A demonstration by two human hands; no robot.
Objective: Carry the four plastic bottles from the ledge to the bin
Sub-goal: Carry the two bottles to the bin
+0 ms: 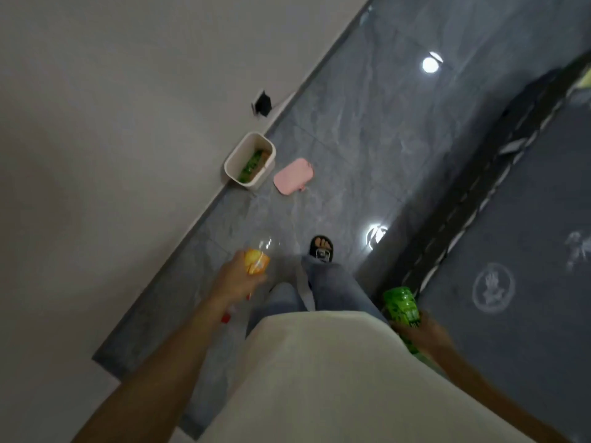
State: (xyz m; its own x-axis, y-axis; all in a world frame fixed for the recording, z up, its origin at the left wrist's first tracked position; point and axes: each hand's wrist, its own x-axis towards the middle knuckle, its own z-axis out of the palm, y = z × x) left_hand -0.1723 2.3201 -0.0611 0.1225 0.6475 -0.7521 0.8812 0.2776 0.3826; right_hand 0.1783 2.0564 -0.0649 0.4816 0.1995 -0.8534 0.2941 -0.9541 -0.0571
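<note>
My left hand (238, 279) grips a clear plastic bottle with an orange label (257, 262), its red cap pointing back toward me. My right hand (425, 330) holds a green plastic bottle (401, 305) low at my right side. Ahead on the floor, against the wall, stands a white open bin (230, 163) with green and brownish items inside. Its pink lid (293, 175) lies flat on the floor just to the right of it.
A pale wall (112, 139) runs along the left. The floor is glossy grey tile (367, 129) with lamp reflections. A dark patterned mat (527, 235) with a striped edge lies on the right. A black plug (263, 103) sits in the wall above the bin.
</note>
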